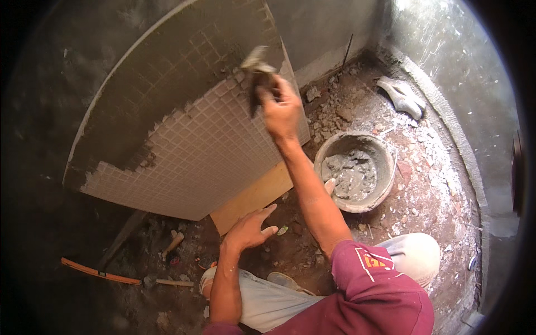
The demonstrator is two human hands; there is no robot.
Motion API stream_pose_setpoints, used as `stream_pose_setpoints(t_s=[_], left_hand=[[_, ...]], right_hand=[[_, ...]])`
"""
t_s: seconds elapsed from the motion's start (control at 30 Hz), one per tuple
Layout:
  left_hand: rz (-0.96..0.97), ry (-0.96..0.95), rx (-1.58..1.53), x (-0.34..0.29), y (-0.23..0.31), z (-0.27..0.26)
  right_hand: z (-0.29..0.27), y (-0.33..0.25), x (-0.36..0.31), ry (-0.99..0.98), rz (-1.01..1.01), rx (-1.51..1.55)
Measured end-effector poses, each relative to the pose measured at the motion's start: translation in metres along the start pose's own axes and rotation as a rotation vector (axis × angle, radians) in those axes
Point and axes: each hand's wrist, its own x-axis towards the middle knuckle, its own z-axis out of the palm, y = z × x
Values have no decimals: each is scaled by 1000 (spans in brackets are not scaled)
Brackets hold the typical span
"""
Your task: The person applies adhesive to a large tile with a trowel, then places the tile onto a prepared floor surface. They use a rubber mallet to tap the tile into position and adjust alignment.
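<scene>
R hand [282, 113] clenched on blurred tool [258, 81] nr panel [206, 137] edge; L hand [247, 230] empty, half-open, room betw. arms [315, 204]

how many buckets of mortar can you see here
1: the round grey bucket on the floor, just right of the person's right forearm. The dark picture edges may hide others.

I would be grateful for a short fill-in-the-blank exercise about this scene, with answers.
The right hand holds a blurred tool, while the left hand holds ____.
The bucket contains a wet mixture coloured ____.
On the panel, as pictured, coating covers the ____ part.
The long thin bar at lower left is ____.

Missing words: nothing; grey; upper; orange.
</scene>
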Motion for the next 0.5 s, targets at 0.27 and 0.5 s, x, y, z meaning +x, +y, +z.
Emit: stream_pose_setpoints(t_s=[0.27,0.5], left_hand=[[-21,48,-20,-16,-1,2],[29,-199,10,18,29,-3]], right_hand=[[-17,45,-14,105,-43,-441],[-9,55,-57,273,296,-93]])
